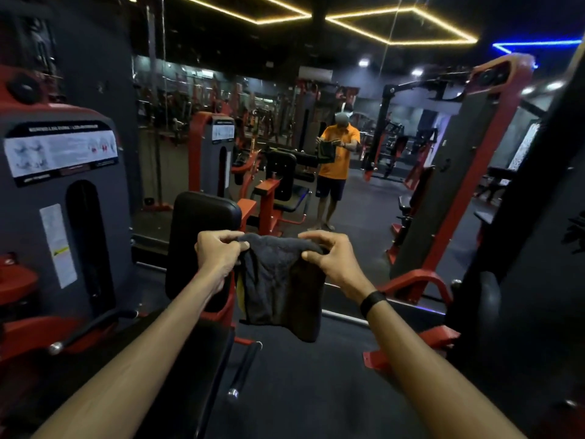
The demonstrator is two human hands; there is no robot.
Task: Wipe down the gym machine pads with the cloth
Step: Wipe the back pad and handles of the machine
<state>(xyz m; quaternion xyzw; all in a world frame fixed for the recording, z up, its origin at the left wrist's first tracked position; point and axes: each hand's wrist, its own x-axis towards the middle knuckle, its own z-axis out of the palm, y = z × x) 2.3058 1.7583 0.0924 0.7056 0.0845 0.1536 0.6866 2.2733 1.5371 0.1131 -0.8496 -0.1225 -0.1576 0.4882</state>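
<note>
A dark grey cloth (278,289) hangs spread in front of me, held up by its top edge. My left hand (218,251) pinches the top left corner and my right hand (329,258) pinches the top right corner. Just behind the left hand stands an upright black back pad (202,217) of a red-framed machine. Its black seat pad (202,346) lies low under my left forearm, mostly hidden.
A grey weight-stack housing (63,198) stands at left. A chrome-tipped black handle (243,369) juts out below the cloth. A mirror wall (373,160) ahead reflects a person holding the cloth. A red and black machine frame (468,172) rises at right.
</note>
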